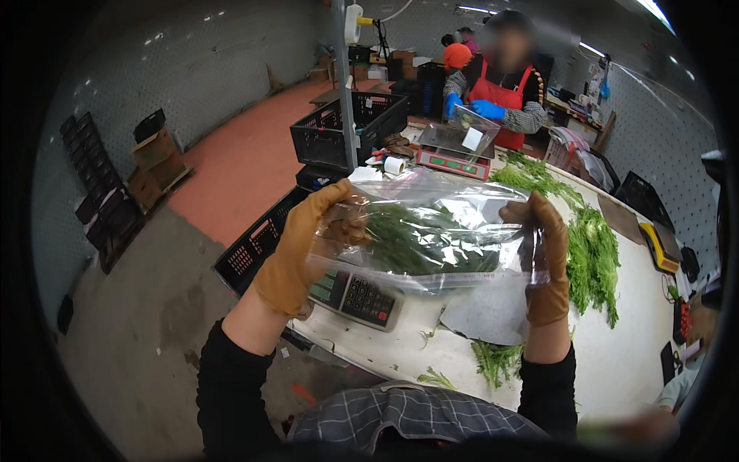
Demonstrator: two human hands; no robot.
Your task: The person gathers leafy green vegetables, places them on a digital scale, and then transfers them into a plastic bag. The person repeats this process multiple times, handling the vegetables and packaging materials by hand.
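A clear plastic zip bag (427, 242) with leafy greens inside is stretched out in front of me above the white table (415, 358). My left hand (309, 245), in a tan glove, grips its left end. The right end is held by my right hand (545, 260), gloved the same way. Below the bag sits a digital scale (369, 303), its keypad and display showing and its upper part hidden. A grey sheet (488, 312) lies to the right of the scale, partly covered by the bag.
Frisée-like greens (592, 260) are piled on the right, with loose sprigs (496, 361) near me. Across the table a person in a red apron (502, 86) holds a clear bag over a red scale (453, 161). Black crates (346, 127) and a metal post (346, 86) stand at the left.
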